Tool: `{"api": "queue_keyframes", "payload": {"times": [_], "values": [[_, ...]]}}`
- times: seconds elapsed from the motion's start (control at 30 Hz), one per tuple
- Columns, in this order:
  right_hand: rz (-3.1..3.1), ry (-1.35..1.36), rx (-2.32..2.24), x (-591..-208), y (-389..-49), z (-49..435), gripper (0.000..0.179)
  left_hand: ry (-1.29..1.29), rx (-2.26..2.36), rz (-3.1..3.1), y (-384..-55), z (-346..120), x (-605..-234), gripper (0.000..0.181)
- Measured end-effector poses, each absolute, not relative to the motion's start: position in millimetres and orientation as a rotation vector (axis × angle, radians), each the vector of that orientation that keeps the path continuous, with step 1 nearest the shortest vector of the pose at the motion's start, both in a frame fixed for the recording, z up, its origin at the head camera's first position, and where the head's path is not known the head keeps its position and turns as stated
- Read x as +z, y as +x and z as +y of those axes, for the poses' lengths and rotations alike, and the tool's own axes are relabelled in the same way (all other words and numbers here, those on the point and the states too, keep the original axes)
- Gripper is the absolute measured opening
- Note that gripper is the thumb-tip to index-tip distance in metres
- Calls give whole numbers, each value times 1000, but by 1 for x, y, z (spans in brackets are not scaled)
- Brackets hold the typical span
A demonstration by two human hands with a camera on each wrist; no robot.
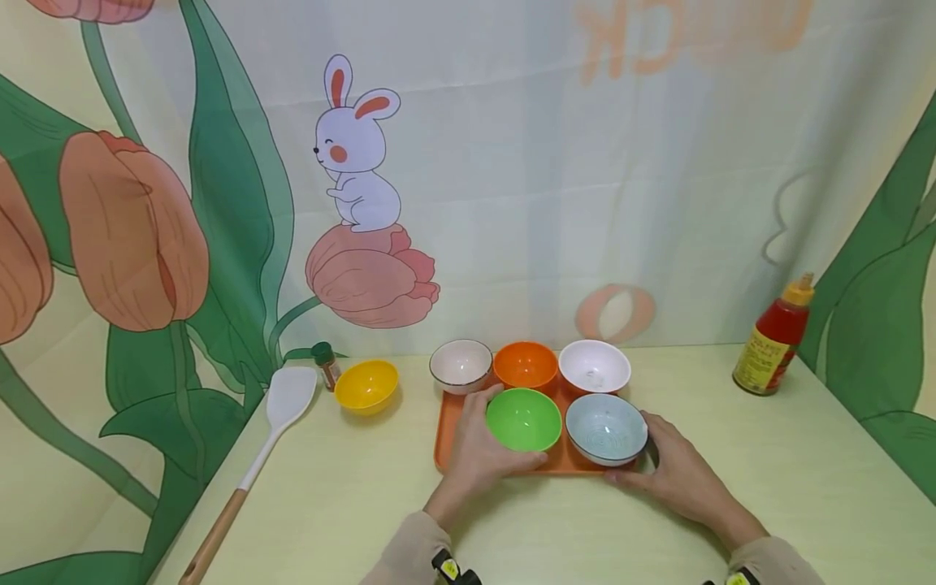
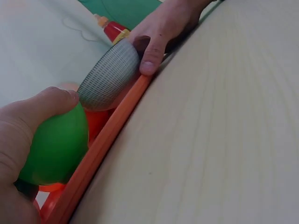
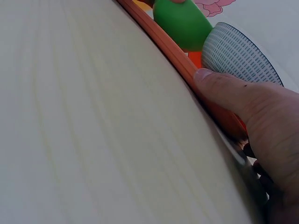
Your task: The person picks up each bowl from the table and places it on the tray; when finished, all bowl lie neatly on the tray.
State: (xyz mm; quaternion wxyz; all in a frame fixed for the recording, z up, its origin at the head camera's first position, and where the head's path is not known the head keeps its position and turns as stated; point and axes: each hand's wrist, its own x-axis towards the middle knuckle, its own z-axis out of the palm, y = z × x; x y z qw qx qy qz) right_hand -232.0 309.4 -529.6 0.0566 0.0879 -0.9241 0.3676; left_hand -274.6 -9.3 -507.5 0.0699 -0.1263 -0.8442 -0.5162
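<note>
An orange tray lies on the table with several bowls on it. My left hand curls round the green bowl at the tray's front left, thumb on the near side of its rim. Beside it, at front right, is a light blue bowl with a dashed pattern outside, tilted in the left wrist view. My right hand grips the tray's right end, thumb on the front rim; its other fingers are mostly hidden. Behind stand a dark-rimmed pale bowl, an orange bowl and a white bowl.
Left of the tray are a yellow bowl, a small green-capped spice jar and a white spatula with a wooden handle. A red sauce bottle stands at the far right. A printed curtain hangs behind the table.
</note>
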Motion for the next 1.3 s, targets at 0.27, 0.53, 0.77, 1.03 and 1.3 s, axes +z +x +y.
{"api": "queue_keyframes", "payload": {"times": [0.27, 0.53, 0.77, 1.03, 1.3], "values": [[-2815, 257, 1116, -532, -233, 310, 122, -414, -1541, -2577, -273, -10, -513, 120], [-2815, 257, 1110, -531, -232, 309, 123, -411, -1525, -2607, -273, -11, -515, 126], [-2828, 250, 1116, -530, -233, 308, 123, -437, -1535, -2565, -273, -13, -512, 128], [-2831, 248, 1121, -530, -233, 309, 124, -407, -1585, -2499, -276, -20, -498, 126], [-2832, 247, 1117, -528, -233, 309, 123, -406, -1672, -2355, -280, -36, -478, 118]]}}
